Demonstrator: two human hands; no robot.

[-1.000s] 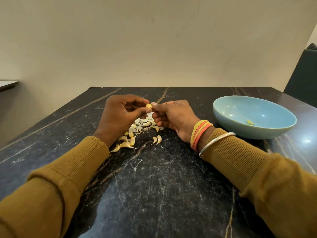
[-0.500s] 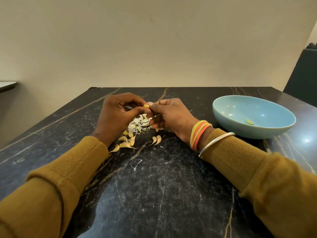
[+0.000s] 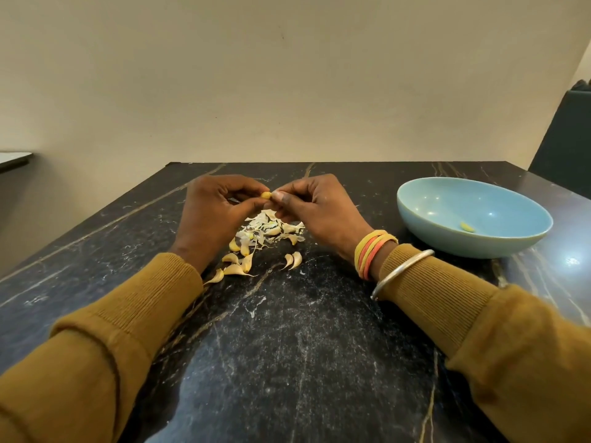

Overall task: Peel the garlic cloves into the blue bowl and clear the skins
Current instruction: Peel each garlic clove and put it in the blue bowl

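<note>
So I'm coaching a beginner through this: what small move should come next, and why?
Probably strip the rest of the skin off the clove, letting it fall on the skins below. The left hand and right hand both pinch it above that pile, so it looks mid-peel; how much skin is left is too small to tell. The bowl holds just one peeled clove.

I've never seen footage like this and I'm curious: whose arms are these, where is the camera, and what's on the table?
There is no machine here. A person wears a wide-angle camera on the head, looking down at their own two hands. The left hand and right hand pinch one garlic clove between their fingertips. Beneath them on the dark marble table lie loose skins and unpeeled cloves. The blue bowl at the right holds one peeled clove.
</note>
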